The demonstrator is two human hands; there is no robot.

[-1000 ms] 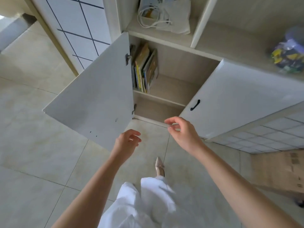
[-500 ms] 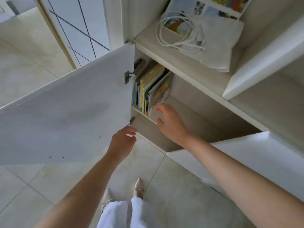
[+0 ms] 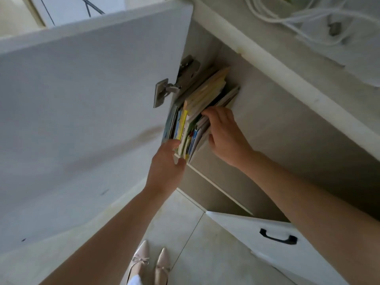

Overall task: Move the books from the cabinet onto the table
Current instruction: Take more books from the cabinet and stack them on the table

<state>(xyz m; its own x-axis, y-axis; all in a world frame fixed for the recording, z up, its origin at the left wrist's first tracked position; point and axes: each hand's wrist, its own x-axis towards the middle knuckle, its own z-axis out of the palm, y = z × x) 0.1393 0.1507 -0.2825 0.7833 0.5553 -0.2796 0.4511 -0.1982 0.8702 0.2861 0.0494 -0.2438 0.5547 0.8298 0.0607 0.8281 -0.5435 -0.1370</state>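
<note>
Far left: open white cabinet door (image 3: pixel 82 112), swung wide, inner face toward the camera, a few dark specks low on it. At its right edge, a metal hinge (image 3: pixel 164 91) bridging door to cabinet (image 3: pixel 271 128) wall. Just right of the hinge, on the upper shelf (image 3: pixel 218 188) of the pale wood-grain interior, a row of thin books (image 3: pixel 193 118) standing on edge, packed against the left wall and leaning slightly right; yellow, blue and green spines among them, cream covers at the back.

Left hand (image 3: pixel 166 167) reaching up from below, fingertips touching the near bottom ends of the leftmost books, thumb tucked under the front lip of the row; fingers fairly straight, not wrapped round anything as far as visible. Right hand (image 3: pixel 224 136) on the right side of the row, fingers curled over the top edge of the rightmost books, thumb lying along their outer cover, so gripping that end of the stack. Both hands touching the books, row pressed between them, books on the shelf.

Below, a lower compartment, then tiled floor (image 3: pixel 185 233) with two pale pointed shoes (image 3: pixel 150 262) side by side. Lower right: second white door (image 3: pixel 267 249) with black handle (image 3: pixel 277 237), swung open. Top right, on the ledge above: coiled white cable (image 3: pixel 287 19)
</note>
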